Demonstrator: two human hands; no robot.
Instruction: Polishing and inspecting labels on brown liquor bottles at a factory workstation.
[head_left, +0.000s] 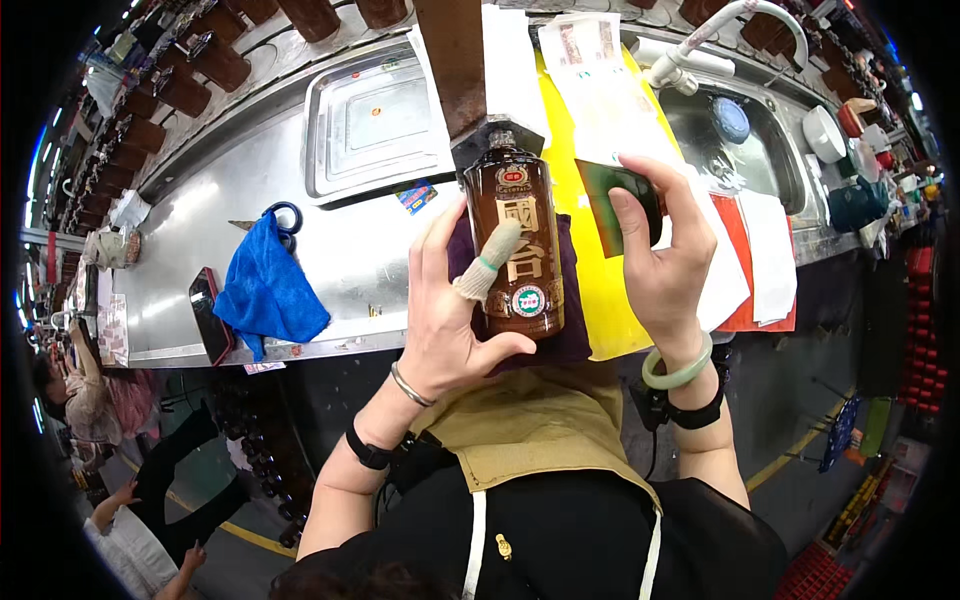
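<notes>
A brown glass bottle [522, 205] with gold lettering and a round green-and-white seal lies in front of me on a dark purple cloth [570, 270], its neck pointing away. My left hand [445, 310] steadies it from the left, thumb by its base. A knitted finger cover [488, 262] with a green band sits on that hand's index finger, across the bottle's front. To the right, my right hand [675, 250] pinches a flat dark green piece [622, 205] between thumb and fingers. It looks like a scraper, partly hidden by the hand, and is held above a yellow sheet [610, 325].
White paper strips [590, 100] lie over the yellow sheet, beside a red sheet [735, 235]. A sink [770, 140] with a faucet [680, 65] is at far right. On the left are a metal tray [375, 140], blue cloth [265, 285], scissors [287, 222] and phone [210, 315].
</notes>
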